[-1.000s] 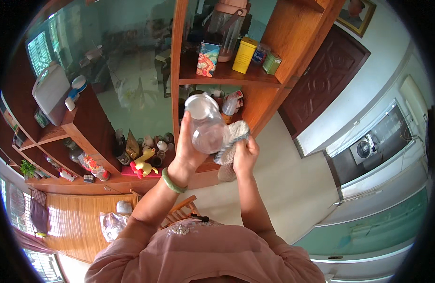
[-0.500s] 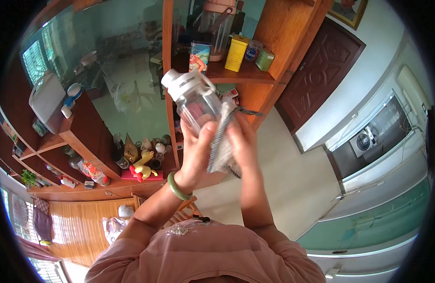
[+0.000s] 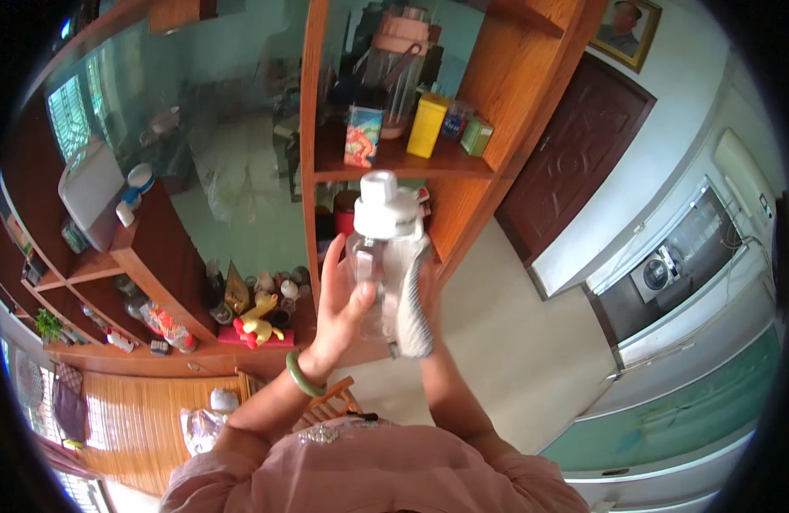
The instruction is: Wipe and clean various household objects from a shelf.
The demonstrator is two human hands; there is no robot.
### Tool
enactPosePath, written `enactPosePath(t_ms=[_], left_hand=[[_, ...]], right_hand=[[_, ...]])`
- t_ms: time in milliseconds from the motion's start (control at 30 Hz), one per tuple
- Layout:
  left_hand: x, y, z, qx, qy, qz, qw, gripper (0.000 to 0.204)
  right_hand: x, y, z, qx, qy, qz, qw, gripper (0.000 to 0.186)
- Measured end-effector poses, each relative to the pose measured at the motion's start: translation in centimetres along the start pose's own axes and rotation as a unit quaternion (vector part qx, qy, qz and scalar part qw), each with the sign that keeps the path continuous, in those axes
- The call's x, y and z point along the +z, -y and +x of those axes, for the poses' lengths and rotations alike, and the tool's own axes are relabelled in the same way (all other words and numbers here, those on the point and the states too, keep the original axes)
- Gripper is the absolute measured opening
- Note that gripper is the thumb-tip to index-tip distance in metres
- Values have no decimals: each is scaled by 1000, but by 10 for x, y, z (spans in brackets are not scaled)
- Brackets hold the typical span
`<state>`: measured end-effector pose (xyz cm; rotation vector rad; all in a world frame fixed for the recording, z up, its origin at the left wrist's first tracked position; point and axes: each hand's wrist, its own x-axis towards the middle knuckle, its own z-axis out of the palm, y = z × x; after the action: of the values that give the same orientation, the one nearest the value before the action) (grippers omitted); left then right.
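A clear water bottle (image 3: 384, 214) with a white screw lid is upright in front of my chest. My left hand (image 3: 336, 308), with a green bangle at its wrist, grips the bottle's side, the thumb across its front. A light cloth (image 3: 414, 299) with a dark-striped edge lies along the bottle's right side. Behind it, my right hand (image 3: 432, 286) presses the cloth to the bottle, its fingers mostly hidden and slightly blurred.
Ahead stands a wooden shelf unit (image 3: 488, 158) holding a yellow tin (image 3: 428, 125), a picture-printed box (image 3: 363, 135) and a tall pink-lidded jug (image 3: 400, 68). Left, a yellow plush toy (image 3: 258, 321) sits on a ledge near several small jars. A brown door (image 3: 576, 154) is at right.
The bottle has gone from tilted left to upright and moved slightly down and right. The cloth has shifted lower along its right side, with both hands still around it.
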<state>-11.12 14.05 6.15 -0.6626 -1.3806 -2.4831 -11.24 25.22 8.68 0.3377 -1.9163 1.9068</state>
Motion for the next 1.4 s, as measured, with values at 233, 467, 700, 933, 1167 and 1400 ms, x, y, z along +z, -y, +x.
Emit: enactPosePath(t_ms=[233, 467, 700, 933, 1167, 1400], left_hand=[[-14, 0, -5, -122, 5, 39, 992, 70], [-9, -29, -2, -150, 91, 48, 983, 70], [10, -14, 0, -142, 134, -21, 981, 87], [10, 6, -14, 50, 116, 191, 973, 97], [3, -5, -3, 157, 107, 394, 899, 95], [0, -5, 11, 122, 34, 392, 911, 105]], right_hand=[[6, -40, -68, -176, -31, -254, 950, 60], [-12, -4, -56, -45, 60, 133, 988, 54], [-21, 8, -22, -37, 33, 122, 991, 53], [-31, 22, 13, -15, 65, 101, 993, 56], [-6, 15, -41, -234, -79, -196, 949, 53], [-42, 23, -39, 9, -204, 72, 976, 15]])
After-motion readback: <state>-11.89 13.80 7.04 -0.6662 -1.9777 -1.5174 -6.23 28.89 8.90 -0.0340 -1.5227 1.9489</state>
